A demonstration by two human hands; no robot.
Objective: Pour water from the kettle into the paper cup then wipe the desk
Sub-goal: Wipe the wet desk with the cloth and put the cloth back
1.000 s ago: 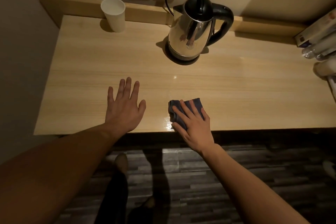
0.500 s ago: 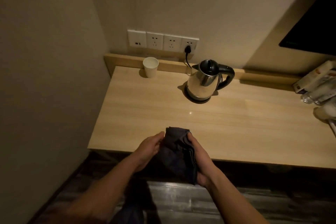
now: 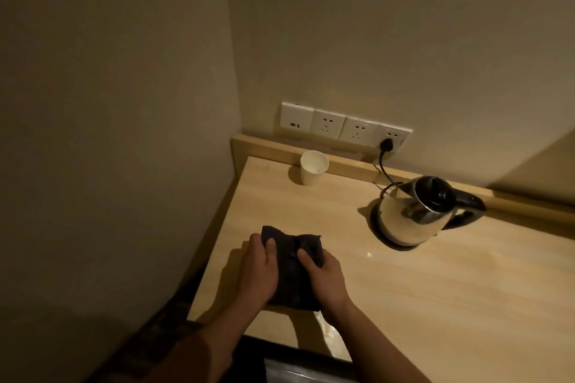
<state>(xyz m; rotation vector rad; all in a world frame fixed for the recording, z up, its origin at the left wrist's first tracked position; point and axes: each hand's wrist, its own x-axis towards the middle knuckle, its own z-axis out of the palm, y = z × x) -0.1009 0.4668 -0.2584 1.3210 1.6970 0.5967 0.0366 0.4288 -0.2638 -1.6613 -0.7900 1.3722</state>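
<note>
Head cam: wipe step looks in hand, w/ left hand (image 3: 259,269) and right hand (image 3: 323,277) both clamped thumb-over on a dark, soft, folded cloth (image 3: 291,274) at the near left edge of the desk (image 3: 451,295). Kettle (image 3: 415,216), shiny steel w/ black lid and handle, sits upright on its base at back right; white paper cup (image 3: 313,167) stands well apart, back left by the ledge. Next move prob. calls for laying the cloth flat and pressing it across the smooth, glossy pale wood, esp. the small glint near the kettle.

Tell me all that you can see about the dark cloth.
The cloth is dark, blue-grey or near black, soft and folded into a thick rumpled pad. It lies on the wooden desk near the front left corner. The left hand grips its left side, the right hand its right side, thumbs pressed on top. It is apart from the kettle and the cup.
</note>
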